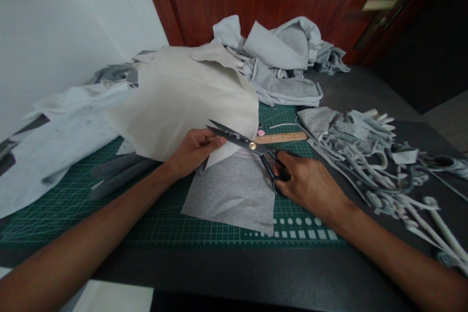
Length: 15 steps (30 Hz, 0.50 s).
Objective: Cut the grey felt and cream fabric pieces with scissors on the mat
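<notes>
Here, one grey patch [230, 195] lies between your two hands. Your right hand [310, 185] grips one pair of scissors [248, 144], blades parted; your left hand [193, 148] pinches one cream sheet [183, 92] at the blades. One ruler [281, 137] lies just beyond.

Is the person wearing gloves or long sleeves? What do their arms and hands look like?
No gloves and no long sleeves. The left hand and the right hand are both bare. The left arm and the right arm are uncovered right to the picture's edge, so no sleeve shows. No watch, ring or bracelet can be seen.
</notes>
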### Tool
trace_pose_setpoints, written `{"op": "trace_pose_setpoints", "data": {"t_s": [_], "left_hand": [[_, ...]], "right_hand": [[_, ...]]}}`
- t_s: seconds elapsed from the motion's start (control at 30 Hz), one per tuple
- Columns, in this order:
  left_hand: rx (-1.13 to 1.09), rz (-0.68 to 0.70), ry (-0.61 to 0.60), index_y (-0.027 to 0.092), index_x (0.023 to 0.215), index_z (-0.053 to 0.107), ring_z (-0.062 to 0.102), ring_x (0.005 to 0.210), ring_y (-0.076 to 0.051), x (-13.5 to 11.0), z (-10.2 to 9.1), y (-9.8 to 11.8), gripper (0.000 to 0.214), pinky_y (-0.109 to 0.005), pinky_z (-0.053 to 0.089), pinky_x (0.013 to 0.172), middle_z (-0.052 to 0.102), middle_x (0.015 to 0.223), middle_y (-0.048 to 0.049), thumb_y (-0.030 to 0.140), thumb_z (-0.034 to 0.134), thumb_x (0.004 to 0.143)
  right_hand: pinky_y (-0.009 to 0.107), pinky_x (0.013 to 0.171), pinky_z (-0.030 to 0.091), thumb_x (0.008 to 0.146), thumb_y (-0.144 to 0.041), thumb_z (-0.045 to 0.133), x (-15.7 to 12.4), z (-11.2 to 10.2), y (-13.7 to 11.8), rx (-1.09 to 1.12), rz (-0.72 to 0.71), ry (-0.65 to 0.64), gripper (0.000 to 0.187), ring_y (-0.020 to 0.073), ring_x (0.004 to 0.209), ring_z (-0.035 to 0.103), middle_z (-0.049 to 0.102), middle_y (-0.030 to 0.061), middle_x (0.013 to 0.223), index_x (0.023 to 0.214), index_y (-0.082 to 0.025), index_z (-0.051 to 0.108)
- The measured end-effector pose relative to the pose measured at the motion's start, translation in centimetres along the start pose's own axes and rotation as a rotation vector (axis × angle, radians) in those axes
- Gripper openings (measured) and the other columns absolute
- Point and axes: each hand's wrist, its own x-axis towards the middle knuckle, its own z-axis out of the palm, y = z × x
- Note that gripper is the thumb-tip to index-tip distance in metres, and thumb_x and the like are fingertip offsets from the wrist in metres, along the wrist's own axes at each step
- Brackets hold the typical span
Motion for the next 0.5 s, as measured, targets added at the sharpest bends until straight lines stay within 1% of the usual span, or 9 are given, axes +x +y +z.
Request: {"op": "trace_pose_setpoints", "data": {"t_s": [0.1,0.23,0.3,0.37,0.5], "left_hand": [[-0.018,0.010,-0.010,0.014,0.090,0.075,0.054,0.051,-0.007,0.1,0.0,-0.1,0.023,-0.015,0.038,0.040,0.069,0.068,-0.0014,0.035,0.070,0.083],[0.011,0.000,-0.027,0.015,0.096,0.076,0.055,0.052,-0.008,0.1,0.0,0.2,0.025,-0.016,0.037,0.040,0.070,0.069,-0.0022,0.035,0.069,0.085],[0.041,0.000,-0.027,0.015,0.096,0.076,0.054,0.051,-0.008,0.0,0.2,0.5,0.024,-0.016,0.035,0.040,0.069,0.069,-0.0014,0.034,0.068,0.085],[0.069,0.004,-0.003,0.016,0.092,0.076,0.053,0.051,-0.008,-0.1,0.3,0.8,0.021,-0.016,0.035,0.041,0.069,0.069,-0.0010,0.033,0.067,0.085],[0.083,0.017,0.033,0.015,0.086,0.076,0.050,0.052,-0.008,-0.2,0.6,1.0,0.019,-0.017,0.033,0.042,0.067,0.066,-0.0003,0.032,0.066,0.085]], "right_hand": [[0.027,0.056,0.029,0.077,-0.015,0.062,0.0,0.0,0.0,0.003,0.001,-0.006,0.010,0.0161,0.058,0.059,0.066,0.0009,0.069,0.085,-0.020,0.058],[0.028,0.057,0.029,0.077,-0.015,0.060,0.0,0.3,0.1,-0.012,0.005,-0.007,0.010,0.0170,0.059,0.060,0.067,0.0015,0.070,0.086,-0.020,0.058],[0.028,0.057,0.029,0.078,-0.015,0.060,0.1,0.5,0.2,-0.026,0.005,0.001,0.010,0.0174,0.060,0.061,0.068,0.0022,0.072,0.086,-0.020,0.058],[0.029,0.058,0.030,0.078,-0.018,0.060,0.2,0.7,0.2,-0.040,0.003,0.019,0.009,0.0180,0.062,0.062,0.068,0.0026,0.074,0.087,-0.019,0.058],[0.029,0.057,0.029,0.079,-0.023,0.059,0.4,0.9,0.4,-0.063,-0.002,0.080,0.008,0.0179,0.061,0.062,0.069,0.0026,0.076,0.086,-0.020,0.057]]}}
